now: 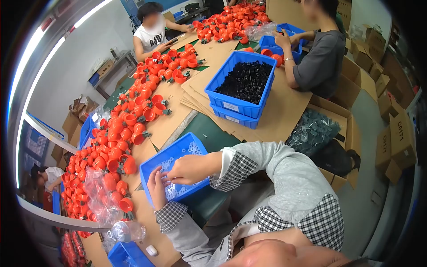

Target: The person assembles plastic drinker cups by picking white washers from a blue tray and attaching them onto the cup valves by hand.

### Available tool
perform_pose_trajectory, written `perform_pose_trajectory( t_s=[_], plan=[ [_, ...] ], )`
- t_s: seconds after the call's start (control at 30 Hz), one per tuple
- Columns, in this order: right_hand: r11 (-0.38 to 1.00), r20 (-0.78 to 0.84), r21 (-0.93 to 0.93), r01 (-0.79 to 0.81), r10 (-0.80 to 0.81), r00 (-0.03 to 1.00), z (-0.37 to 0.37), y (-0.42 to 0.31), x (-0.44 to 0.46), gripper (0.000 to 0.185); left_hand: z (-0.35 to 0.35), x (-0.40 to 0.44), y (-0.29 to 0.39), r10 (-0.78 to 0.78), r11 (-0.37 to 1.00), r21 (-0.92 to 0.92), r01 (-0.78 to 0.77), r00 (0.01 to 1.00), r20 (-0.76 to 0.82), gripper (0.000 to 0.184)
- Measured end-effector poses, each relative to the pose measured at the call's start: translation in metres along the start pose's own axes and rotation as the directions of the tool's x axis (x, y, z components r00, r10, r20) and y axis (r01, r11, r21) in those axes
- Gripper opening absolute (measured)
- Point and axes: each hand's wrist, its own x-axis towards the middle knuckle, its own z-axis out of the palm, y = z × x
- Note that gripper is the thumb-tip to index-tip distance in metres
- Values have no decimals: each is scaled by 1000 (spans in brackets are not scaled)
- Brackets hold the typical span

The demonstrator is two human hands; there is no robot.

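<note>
Both hands meet over a blue bin (201,141) of small clear plastic rings (192,149). My right hand (190,170) is closed, with its fingertips brought against those of my left hand (158,187). The fingers of my left hand are bent and pressed together too. Whatever lies between the fingertips is too small or too hidden to name. Left of the bin, a long heap of orange-red plastic cups with dark fittings (129,120) covers the cardboard.
Stacked blue crates (235,116) hold small black parts (244,80). A small blue bin (129,256), a clear bottle (122,231) and a white case (151,250) are near my left arm. An open carton (351,133) holds bagged green parts (313,129). Two people work across the table.
</note>
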Motion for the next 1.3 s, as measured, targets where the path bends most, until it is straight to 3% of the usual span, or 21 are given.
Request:
perform_pose_trajectory(
  t_s=[0.13, 0.2, 0.27, 0.4, 0.43, 0.5, 0.63, 0.8, 0.87, 0.9, 1.0, 1.13, 1.17, 1.2, 1.23, 1.27, 1.3],
  plan=[
    [999, -28, 38, 4, -3, 1000, 0, 19, 23, 14, 0, 1, -2, -30, 999, 13, 30, 1000, -11, 28],
    [997, -129, 42, -58, 63, 990, -2, 39, 39, 15, 4, 0, -1, -3, 1000, -21, 2, 997, -73, 28],
    [993, -205, -59, -105, 91, 974, 6, 71, 57, 14, -1, 3, -7, -1, 999, 48, 2, 1000, -10, 27],
    [962, -171, -183, -200, 169, 971, 17, 114, 98, 14, 0, -3, 1, -41, 964, 259, 55, 997, -60, 23],
    [972, -154, -170, -165, 139, 978, 22, 119, 108, 14, 0, -2, -1, 4, 961, 276, 10, 999, -49, 22],
    [926, -143, -208, -314, 289, 947, 32, 131, 124, 18, 3, -2, -3, 65, 959, 277, -55, 998, -25, 22],
    [898, -152, -291, -331, 298, 942, 65, 158, 152, 19, 1, 0, -6, 82, 949, 308, -72, 996, -20, 20],
    [910, -5, -158, -383, 387, 922, 67, 158, 161, 20, 2, 0, -4, 143, 935, 340, -103, 985, -97, 21],
    [909, -3, -141, -393, 397, 918, 70, 164, 160, 21, 5, -5, 4, 73, 924, 382, -36, 994, -81, 20],
    [947, -78, -126, -296, 288, 954, 76, 170, 162, 27, 5, -5, 3, 121, 917, 391, -79, 989, -83, 19],
    [955, -114, -206, -216, 196, 974, 80, 167, 179, 37, 0, 1, -5, 95, 942, 328, -66, 993, -72, 19],
    [972, -34, -120, -204, 201, 979, 108, 153, 213, 47, -2, 3, -12, 180, 956, 264, -129, 967, -179, 17],
    [959, -23, -172, -226, 226, 974, 113, 147, 218, 44, -3, 0, -3, 41, 979, 202, -3, 982, -185, 16],
    [944, -12, -222, -244, 248, 969, 114, 143, 220, 41, -3, 1, -2, 45, 979, 205, -7, 983, -179, 16],
    [907, 45, -193, -375, 390, 920, 110, 143, 220, 28, -4, 1, -3, 12, 993, 113, 12, 977, -213, 16],
    [906, 43, -191, -377, 391, 919, 108, 144, 218, 28, -5, 1, -3, -25, 999, 19, 31, 969, -245, 16],
    [941, -57, -151, -302, 297, 953, 108, 144, 216, 23, -7, 5, -9, 19, 1000, -2, -20, 966, -256, 16]
  ],
)
